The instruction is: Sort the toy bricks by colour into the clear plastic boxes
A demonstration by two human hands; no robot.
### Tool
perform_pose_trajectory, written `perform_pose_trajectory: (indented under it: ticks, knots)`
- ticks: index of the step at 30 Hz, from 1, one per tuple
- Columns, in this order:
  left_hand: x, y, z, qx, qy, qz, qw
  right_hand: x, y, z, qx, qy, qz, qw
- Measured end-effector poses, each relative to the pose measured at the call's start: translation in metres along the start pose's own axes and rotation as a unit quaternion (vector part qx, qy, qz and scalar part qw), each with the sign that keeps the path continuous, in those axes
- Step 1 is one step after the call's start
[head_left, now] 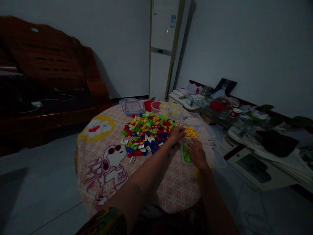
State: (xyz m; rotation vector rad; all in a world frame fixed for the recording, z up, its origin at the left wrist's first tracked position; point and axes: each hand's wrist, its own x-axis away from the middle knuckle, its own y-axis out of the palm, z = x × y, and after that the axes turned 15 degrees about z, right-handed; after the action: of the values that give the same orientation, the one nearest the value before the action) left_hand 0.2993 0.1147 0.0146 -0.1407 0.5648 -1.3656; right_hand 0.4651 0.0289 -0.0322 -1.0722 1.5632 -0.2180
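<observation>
A heap of small coloured building bricks point(146, 132) lies on a round table covered with a cartoon-dog cloth point(107, 163). My left hand point(176, 133) rests at the heap's right edge, fingers curled down among the bricks; what they hold is hidden. My right hand point(197, 154) lies palm down with fingers spread over a clear plastic container point(215, 156) that holds green bricks point(186, 153). Just beyond it, a second clear container point(204, 125) holds yellow bricks point(190, 131).
Several lidded plastic boxes point(132, 106) and bowls stand at the table's far edge. A wooden sofa point(46, 81) fills the left. A cluttered glass low table point(220, 111) and papers sit to the right. A tall white air conditioner point(162, 49) stands against the back wall.
</observation>
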Motion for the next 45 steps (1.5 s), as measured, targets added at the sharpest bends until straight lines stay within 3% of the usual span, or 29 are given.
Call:
perform_pose_trajectory:
  ticks: [3, 6, 9, 12, 15, 19, 22, 25, 27, 32, 39, 42, 45]
  knots:
    - [0.008, -0.003, -0.006, 0.035, 0.032, 0.014, 0.999, 0.002, 0.002, 0.003, -0.009, -0.002, 0.005, 1.0]
    - [0.017, -0.024, -0.016, 0.037, 0.054, 0.047, 0.997, 0.003, 0.005, 0.007, -0.018, -0.008, 0.009, 1.0]
    - [0.02, -0.061, -0.023, -0.025, 0.054, 0.088, 0.994, 0.004, 0.007, 0.009, -0.019, -0.007, 0.018, 1.0]
    - [0.019, -0.11, -0.03, -0.141, 0.053, 0.119, 0.981, 0.004, 0.006, 0.009, -0.016, -0.007, 0.02, 1.0]
    - [0.023, -0.167, -0.043, -0.263, -0.008, 0.178, 0.948, 0.004, 0.006, 0.008, -0.017, -0.005, 0.021, 1.0]
    - [0.043, -0.233, -0.069, -0.378, -0.187, 0.242, 0.874, 0.004, 0.005, 0.006, -0.013, 0.001, 0.02, 1.0]
    - [0.056, -0.259, -0.087, -0.405, -0.259, 0.186, 0.857, 0.003, 0.005, 0.006, -0.009, -0.002, 0.014, 1.0]
    - [0.06, -0.261, -0.097, -0.388, -0.271, 0.084, 0.877, 0.003, 0.005, 0.008, -0.013, -0.007, 0.016, 1.0]
    - [0.058, -0.254, -0.101, -0.358, -0.243, 0.057, 0.9, 0.004, 0.005, 0.009, -0.014, -0.008, 0.019, 1.0]
    - [0.051, -0.231, -0.104, -0.274, -0.174, 0.045, 0.945, 0.004, 0.007, 0.011, -0.019, 0.002, 0.022, 1.0]
    - [0.041, -0.19, -0.095, -0.165, -0.169, 0.098, 0.967, 0.004, 0.007, 0.01, -0.023, -0.001, 0.016, 1.0]
    - [0.036, -0.17, -0.09, -0.114, -0.134, 0.117, 0.977, 0.004, 0.007, 0.011, -0.019, -0.001, 0.014, 1.0]
    - [0.032, -0.154, -0.083, -0.055, -0.075, 0.096, 0.991, 0.004, 0.007, 0.012, -0.017, -0.003, 0.007, 1.0]
